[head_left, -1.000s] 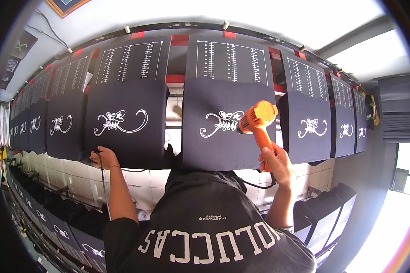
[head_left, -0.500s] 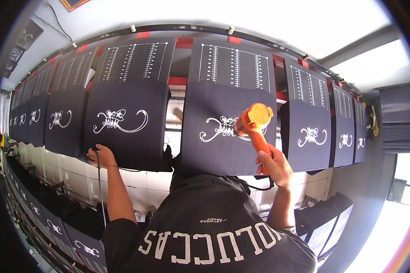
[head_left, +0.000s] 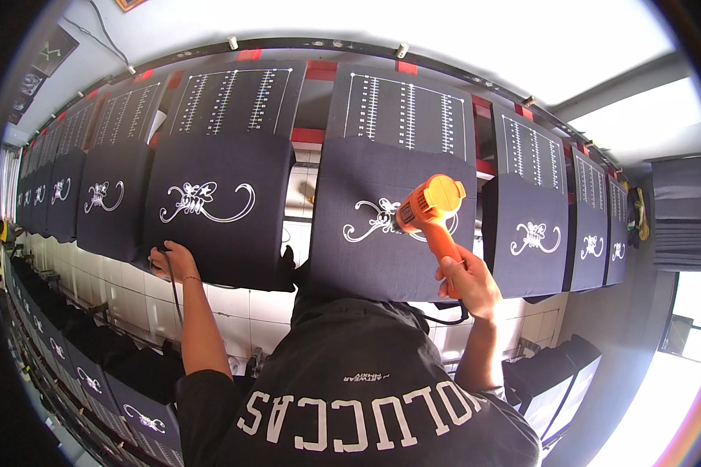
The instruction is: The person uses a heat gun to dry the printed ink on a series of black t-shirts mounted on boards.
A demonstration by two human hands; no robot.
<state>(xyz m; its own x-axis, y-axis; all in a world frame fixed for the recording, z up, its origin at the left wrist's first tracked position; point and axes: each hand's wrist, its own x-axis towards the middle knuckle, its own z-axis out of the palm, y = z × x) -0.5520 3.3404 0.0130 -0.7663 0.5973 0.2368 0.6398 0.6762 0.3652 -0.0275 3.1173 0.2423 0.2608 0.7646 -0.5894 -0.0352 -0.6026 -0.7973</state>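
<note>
My right hand (head_left: 470, 285) is wrapped round the handle of an orange heat gun (head_left: 435, 204). Its nozzle points down and left at the white scroll print (head_left: 372, 221) on a black cloth piece (head_left: 389, 268), hiding part of that print; any gap is hard to judge. That cloth covers the lower part of a dark board (head_left: 401, 109) with white ruled scales. Over at the left, my left hand (head_left: 177, 263) has its fingers closed round a dark cable (head_left: 174, 289), beside the lower edge of a neighbouring printed black cloth (head_left: 210, 249).
More boards with printed black cloths (head_left: 534, 233) stretch to both sides in a curved-looking row. A dark rail (head_left: 319, 47) and red frame bars (head_left: 308, 136) run behind them. Another row of printed cloths (head_left: 144, 420) lies at lower left. White tiles (head_left: 249, 311) show beneath.
The heat gun's nozzle has shifted slightly left across the print. The cable below my left hand has swung a little, and the whole view has moved slightly.
</note>
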